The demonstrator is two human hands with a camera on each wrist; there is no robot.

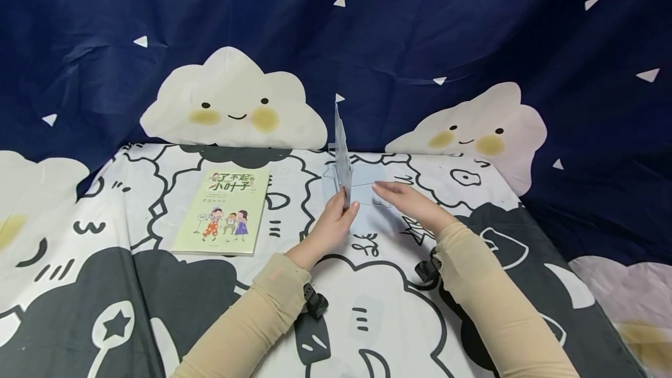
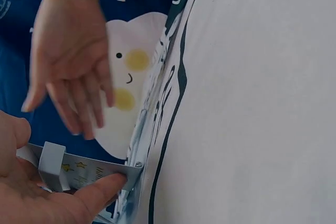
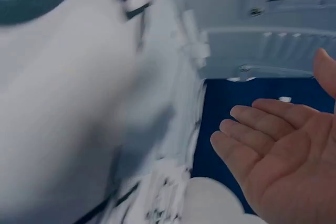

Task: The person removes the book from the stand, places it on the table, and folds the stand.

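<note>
A pale blue-grey plastic folding stand (image 1: 342,150), which looks like a book stand, has one panel raised nearly upright, edge-on in the head view. Its flat light-blue part (image 1: 388,172) lies on the cloth to the right. With thumb and fingers, my left hand (image 1: 332,220) grips the panel's near lower edge. In the left wrist view, a folded tab (image 2: 52,163) and small printed stars show beside the left fingers. To the right, my right hand (image 1: 412,200) hovers over the flat part. The right wrist view shows that hand's palm (image 3: 294,156) turned up to the camera, fingers straight, holding nothing.
A light green children's book (image 1: 223,214) with cartoon figures lies to the left on the patterned cloth (image 1: 367,302). Behind the table hangs a dark blue curtain (image 1: 388,28) with cloud prints. A small black camera (image 1: 315,301) sits at the left wrist.
</note>
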